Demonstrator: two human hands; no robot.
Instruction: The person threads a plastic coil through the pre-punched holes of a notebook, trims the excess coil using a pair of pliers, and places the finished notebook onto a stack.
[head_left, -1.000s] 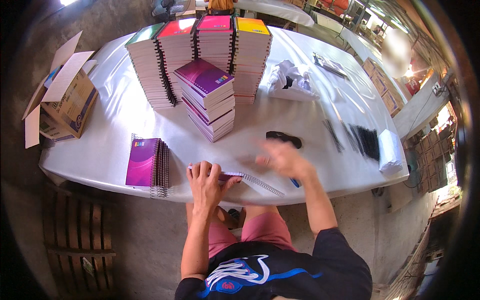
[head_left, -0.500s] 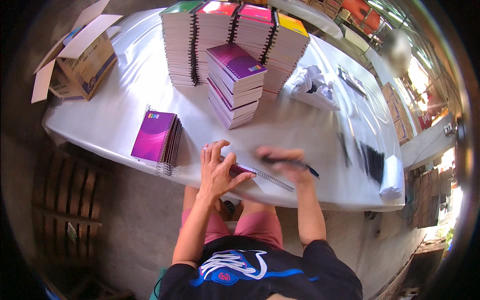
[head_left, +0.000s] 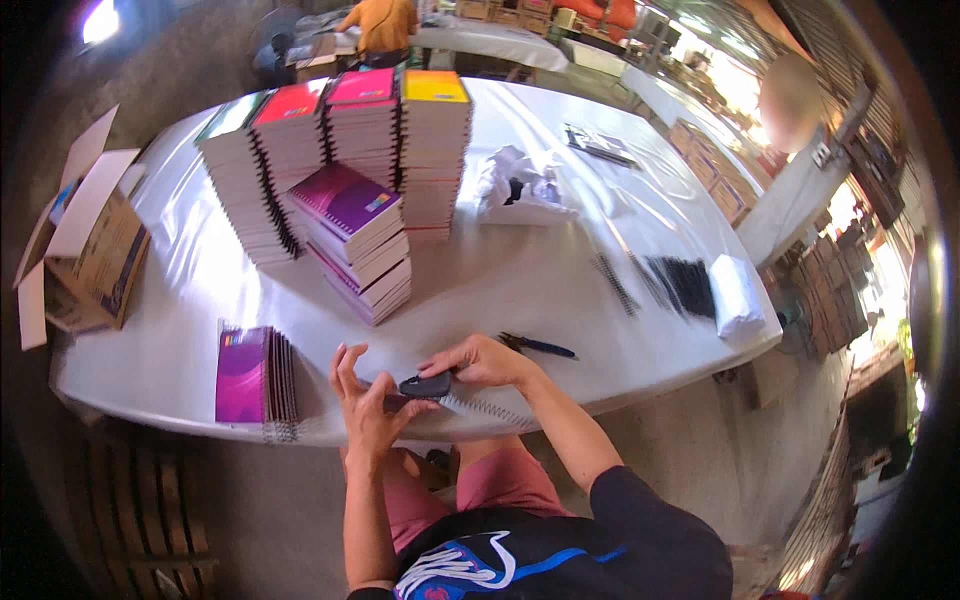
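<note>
My left hand [head_left: 366, 408] is at the table's near edge, its thumb and fingers closed on a purple spiral notebook [head_left: 396, 404] seen edge-on and mostly covered. A thin wire-like coil [head_left: 490, 409] runs out to the right from the notebook's edge. In my right hand [head_left: 484, 360] is a small black handheld tool [head_left: 427, 386], pressed close to that edge beside my left thumb; its exact kind does not show. Dark-handled pliers [head_left: 545, 347] lie on the table just right of my right hand. A small pile of purple spiral notebooks [head_left: 243, 376] sits to the left.
Beyond my hands stands a stack of purple notebooks [head_left: 352, 205], with tall multicoloured notebook stacks [head_left: 430, 150] behind. An open carton [head_left: 98, 265] is far left. White plastic wrapping [head_left: 520, 190], black coils [head_left: 680, 285] and a white roll [head_left: 736, 297] lie right. A person [head_left: 382, 25] is in the background.
My right hand has moved left to the notebook's edge with the black tool. The pliers, earlier at the blurred right hand, now lie apart from it. The view has shifted, showing more background.
</note>
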